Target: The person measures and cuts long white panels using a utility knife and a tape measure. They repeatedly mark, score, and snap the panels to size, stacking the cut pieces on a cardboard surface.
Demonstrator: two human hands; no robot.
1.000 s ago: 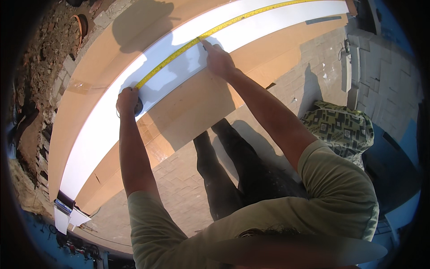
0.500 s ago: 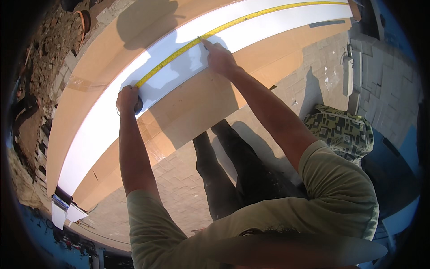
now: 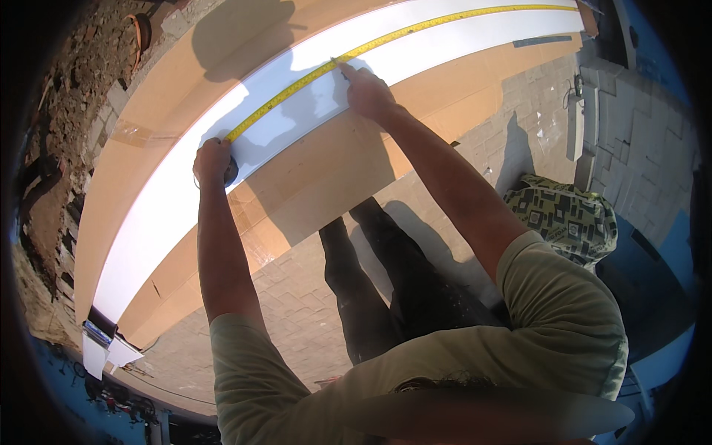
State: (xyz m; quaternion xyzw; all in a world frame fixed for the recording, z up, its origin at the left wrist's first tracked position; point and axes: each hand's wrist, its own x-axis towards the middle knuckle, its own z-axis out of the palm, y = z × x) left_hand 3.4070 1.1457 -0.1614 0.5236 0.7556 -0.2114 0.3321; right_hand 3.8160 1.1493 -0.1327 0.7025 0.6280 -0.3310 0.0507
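While only the head view shows it, 1 yellow tape measure (image 3: 386, 43) runs lengthwise along 1 long white board (image 3: 178, 193), slanting up-right. L hand (image 3: 212, 160) is curled round the tape case at the near end; R hand (image 3: 368, 90), further along, presses fingertips onto the blade w/ fingers together. Board lies on brown cardboard (image 3: 348, 159).

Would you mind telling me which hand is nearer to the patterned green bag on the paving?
The right hand. It rests on the yellow tape measure, up and left of the patterned green bag; the left hand grips the tape's case farther left.
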